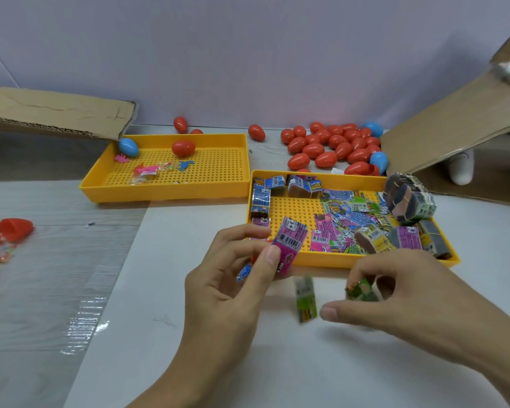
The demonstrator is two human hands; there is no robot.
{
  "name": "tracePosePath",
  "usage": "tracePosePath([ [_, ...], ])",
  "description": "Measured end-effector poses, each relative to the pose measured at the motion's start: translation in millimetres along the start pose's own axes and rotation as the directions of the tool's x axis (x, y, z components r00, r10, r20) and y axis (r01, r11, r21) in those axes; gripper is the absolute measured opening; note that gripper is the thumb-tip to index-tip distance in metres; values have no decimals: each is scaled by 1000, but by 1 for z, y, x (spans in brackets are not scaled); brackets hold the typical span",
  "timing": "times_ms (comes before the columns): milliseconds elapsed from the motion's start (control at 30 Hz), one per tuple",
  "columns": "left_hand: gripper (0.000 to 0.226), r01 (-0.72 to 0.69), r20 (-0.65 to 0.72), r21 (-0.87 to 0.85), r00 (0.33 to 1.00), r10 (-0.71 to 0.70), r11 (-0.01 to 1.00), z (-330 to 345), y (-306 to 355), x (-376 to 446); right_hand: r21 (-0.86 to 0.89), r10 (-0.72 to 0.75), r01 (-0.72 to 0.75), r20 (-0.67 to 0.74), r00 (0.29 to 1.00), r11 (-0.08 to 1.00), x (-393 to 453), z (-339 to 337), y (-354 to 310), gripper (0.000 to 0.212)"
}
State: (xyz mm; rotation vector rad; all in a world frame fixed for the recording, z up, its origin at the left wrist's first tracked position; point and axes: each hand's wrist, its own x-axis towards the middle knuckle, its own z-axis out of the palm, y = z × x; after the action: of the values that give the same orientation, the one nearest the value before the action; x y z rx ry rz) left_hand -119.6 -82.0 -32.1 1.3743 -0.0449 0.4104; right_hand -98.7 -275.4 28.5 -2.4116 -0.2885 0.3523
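Leaflet (289,245) pink, barcoded, creased | left hand (227,278) pinches it | right hand (395,295) pinches green leaflet (361,291)

The toy tray (165,192) was set far left on the table (189,363); the leaflet tray (321,260) was set to its right, nearer. In it leaflets (351,213) were piled. Behind it eggs (330,145) were heaped.

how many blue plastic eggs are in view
3. One egg in the far corner of the left yellow plastic tray; one far right of the red plastic egg pile; one near right of it. More may be hidden.
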Motion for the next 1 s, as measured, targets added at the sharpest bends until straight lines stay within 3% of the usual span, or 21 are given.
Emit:
tracePosePath([
  [133,12,-7,12,-5,1000,7,1000,1,0,-1,58,-20,22,-28,999,998,-1,-3,2,58],
  [233,5,-33,11,-9,999,33,999,1,1,0,127,-73,88,-122,990,988,0,-2,1,55],
  [333,5,-27,35,-12,999,28,1000,1,-1,-1,320,-115,167,-176,978,932,1,5,-1,52],
  [433,11,-22,72,-30,997,24,999,1,-1,-2,564,-107,150,-108,988,812,2,18,-9,32],
  [600,7,-23,133,-49,991,30,999,2,0,-4,705,-50,13,32,998,709,5,14,-5,25],
  [733,11,34,77,-128,997,-24,991,2,2,-3,635,-8,-26,51,999,772,7,1,0,28],
  [833,15,82,29,-210,997,-77,974,1,4,0,287,-28,6,70,997,958,7,3,4,22],
  [900,15,96,37,-223,995,-90,970,1,4,0,114,-24,15,76,997,993,6,6,6,26],
  [1000,12,110,65,-234,993,-97,966,0,3,0,180,-51,64,-78,996,982,5,8,4,44],
])
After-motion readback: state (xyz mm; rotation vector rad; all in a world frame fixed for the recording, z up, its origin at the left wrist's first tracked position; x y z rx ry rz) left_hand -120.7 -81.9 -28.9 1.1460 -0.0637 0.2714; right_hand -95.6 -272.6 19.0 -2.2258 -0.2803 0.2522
